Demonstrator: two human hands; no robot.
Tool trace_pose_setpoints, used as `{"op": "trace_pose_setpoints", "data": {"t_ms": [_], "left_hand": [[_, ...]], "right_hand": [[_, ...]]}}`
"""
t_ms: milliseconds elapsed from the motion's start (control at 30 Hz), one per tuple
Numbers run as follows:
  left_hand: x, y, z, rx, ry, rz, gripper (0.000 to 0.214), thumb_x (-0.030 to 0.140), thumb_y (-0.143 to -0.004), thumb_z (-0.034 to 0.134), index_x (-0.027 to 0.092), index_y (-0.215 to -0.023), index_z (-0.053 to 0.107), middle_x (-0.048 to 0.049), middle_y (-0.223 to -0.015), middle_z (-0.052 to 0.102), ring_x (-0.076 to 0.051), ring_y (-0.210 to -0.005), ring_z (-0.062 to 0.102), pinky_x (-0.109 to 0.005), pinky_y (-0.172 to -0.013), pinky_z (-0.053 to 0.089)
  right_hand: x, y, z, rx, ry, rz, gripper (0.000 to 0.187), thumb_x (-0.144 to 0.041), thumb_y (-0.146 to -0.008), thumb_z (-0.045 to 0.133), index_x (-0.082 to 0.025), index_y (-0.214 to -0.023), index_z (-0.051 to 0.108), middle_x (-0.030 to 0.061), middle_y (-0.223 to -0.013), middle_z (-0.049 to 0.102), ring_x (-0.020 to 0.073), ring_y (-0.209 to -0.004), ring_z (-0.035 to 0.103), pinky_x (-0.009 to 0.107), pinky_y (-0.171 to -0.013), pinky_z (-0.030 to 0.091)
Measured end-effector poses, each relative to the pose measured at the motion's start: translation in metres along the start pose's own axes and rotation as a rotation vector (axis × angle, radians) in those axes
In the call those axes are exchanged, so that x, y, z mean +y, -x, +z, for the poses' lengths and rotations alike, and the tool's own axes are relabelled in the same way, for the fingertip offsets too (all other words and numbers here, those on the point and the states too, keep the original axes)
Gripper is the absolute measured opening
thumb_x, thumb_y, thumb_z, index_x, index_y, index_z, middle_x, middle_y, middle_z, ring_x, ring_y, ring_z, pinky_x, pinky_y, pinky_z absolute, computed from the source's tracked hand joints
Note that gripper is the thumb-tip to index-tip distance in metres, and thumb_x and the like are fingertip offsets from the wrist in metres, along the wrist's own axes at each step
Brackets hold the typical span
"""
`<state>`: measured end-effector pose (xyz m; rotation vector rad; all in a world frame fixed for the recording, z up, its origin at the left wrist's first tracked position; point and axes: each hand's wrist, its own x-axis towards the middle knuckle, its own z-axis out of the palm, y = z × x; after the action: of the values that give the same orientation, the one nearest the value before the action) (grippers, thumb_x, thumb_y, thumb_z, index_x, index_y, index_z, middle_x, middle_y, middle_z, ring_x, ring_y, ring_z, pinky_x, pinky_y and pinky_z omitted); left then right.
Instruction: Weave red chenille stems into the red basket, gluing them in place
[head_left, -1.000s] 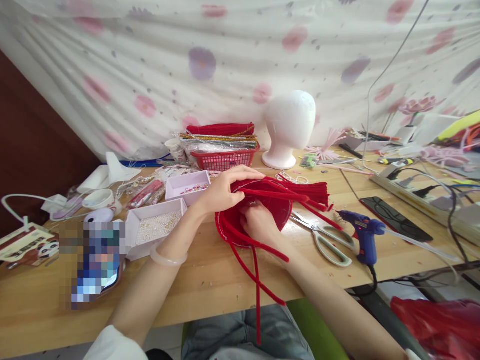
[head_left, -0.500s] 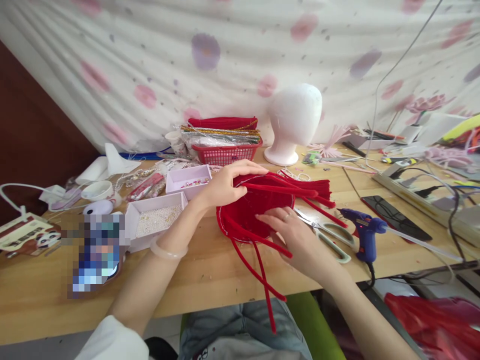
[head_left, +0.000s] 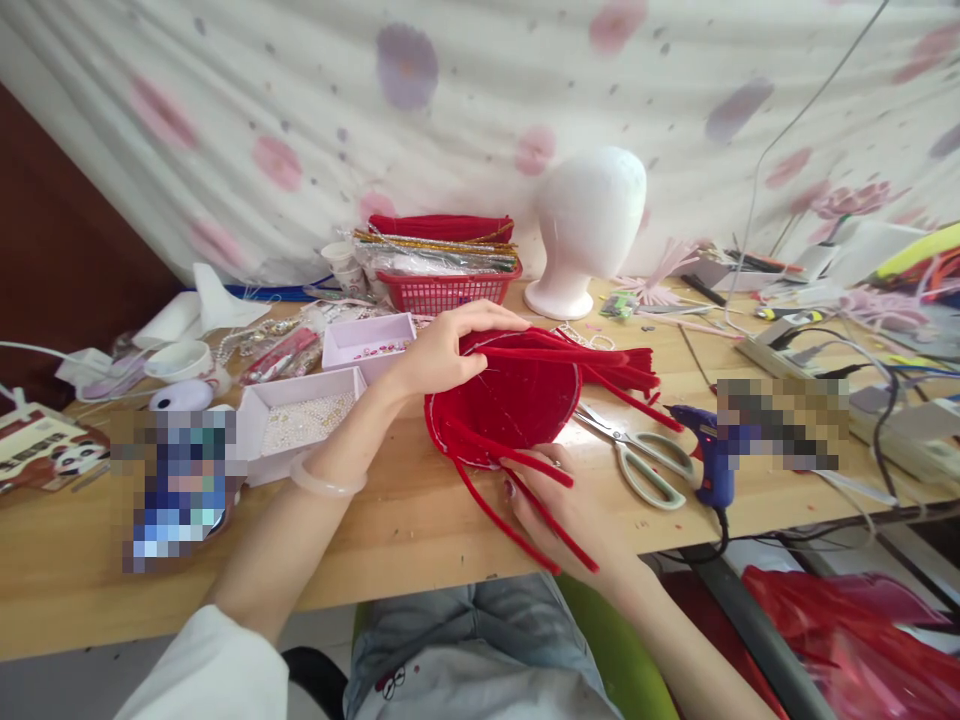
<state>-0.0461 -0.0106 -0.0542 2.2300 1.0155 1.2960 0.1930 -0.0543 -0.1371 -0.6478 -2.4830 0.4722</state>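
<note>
A bowl-shaped red chenille piece, its hollow facing me, is tilted over the table with loose fuzzy stems trailing from its rim. My left hand is closed around the far left rim, thumb inside and fingers over the outside. At the near rim, my right hand has its fingers bent around a red chenille stem; stems cross over the hand and partly hide the fingertips. A bundle of red stem ends sticks out on the right. Scissors lie beside the piece, blades pointing toward it.
A blue glue gun stands right of the scissors, its cord over the table edge. Boxes of pearls and gems lie left. Behind are a red basket and a white foam head. A power strip is far right.
My right hand has moved out of the hollow to the near rim, among the hanging stems, which now swing to the right. My left hand keeps its hold on the rim.
</note>
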Motion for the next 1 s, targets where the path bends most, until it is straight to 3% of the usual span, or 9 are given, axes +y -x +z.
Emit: {"op": "trace_pose_setpoints", "data": {"t_ms": [233,433,667,833,1000], "left_hand": [[0.000,0.001,0.000,0.006,0.017,-0.001,0.067,-0.006,-0.062,0.044,0.021,-0.118,0.069,-0.0058,-0.124,0.066,-0.022,-0.121,0.059,-0.045,-0.110,0.044],[-0.001,0.001,0.001,0.010,0.032,-0.013,0.064,-0.004,-0.064,0.046,0.022,-0.118,0.069,-0.0056,-0.123,0.066,-0.022,-0.120,0.060,-0.044,-0.110,0.044],[0.000,0.001,0.001,0.022,0.015,-0.022,0.063,-0.004,-0.064,0.046,0.021,-0.118,0.069,-0.0069,-0.124,0.066,-0.021,-0.120,0.060,-0.043,-0.108,0.046],[0.003,0.001,0.001,0.009,0.009,-0.030,0.063,-0.004,-0.065,0.046,0.021,-0.118,0.068,-0.0072,-0.123,0.066,-0.021,-0.121,0.059,-0.041,-0.109,0.044],[0.008,0.001,0.000,0.002,-0.028,-0.067,0.058,-0.003,-0.068,0.048,0.017,-0.118,0.069,-0.0094,-0.124,0.066,-0.022,-0.120,0.059,-0.041,-0.109,0.043]], "right_hand": [[0.006,0.007,0.013,0.100,-0.002,0.001,0.035,-0.012,-0.090,0.049,-0.023,-0.123,0.058,0.0101,-0.106,0.069,0.0257,-0.109,0.059,0.043,-0.091,0.052],[0.004,0.006,0.014,0.099,0.036,-0.012,0.035,-0.015,-0.092,0.050,-0.023,-0.125,0.057,0.0108,-0.106,0.069,0.0258,-0.112,0.058,0.043,-0.090,0.052],[0.000,0.003,-0.011,-0.012,0.129,-0.143,0.047,0.001,-0.084,0.043,-0.016,-0.123,0.061,0.0148,-0.113,0.069,0.0293,-0.122,0.052,0.050,-0.097,0.046],[0.007,-0.034,-0.029,0.016,0.067,0.013,0.028,-0.015,-0.092,0.050,-0.018,-0.113,0.067,0.0108,-0.108,0.070,0.0239,-0.102,0.062,0.039,-0.090,0.050],[0.025,-0.080,-0.007,-0.182,0.138,0.133,0.030,-0.007,-0.090,0.049,-0.017,-0.101,0.075,0.0110,-0.108,0.071,0.0208,-0.097,0.066,0.031,-0.088,0.049]]}}
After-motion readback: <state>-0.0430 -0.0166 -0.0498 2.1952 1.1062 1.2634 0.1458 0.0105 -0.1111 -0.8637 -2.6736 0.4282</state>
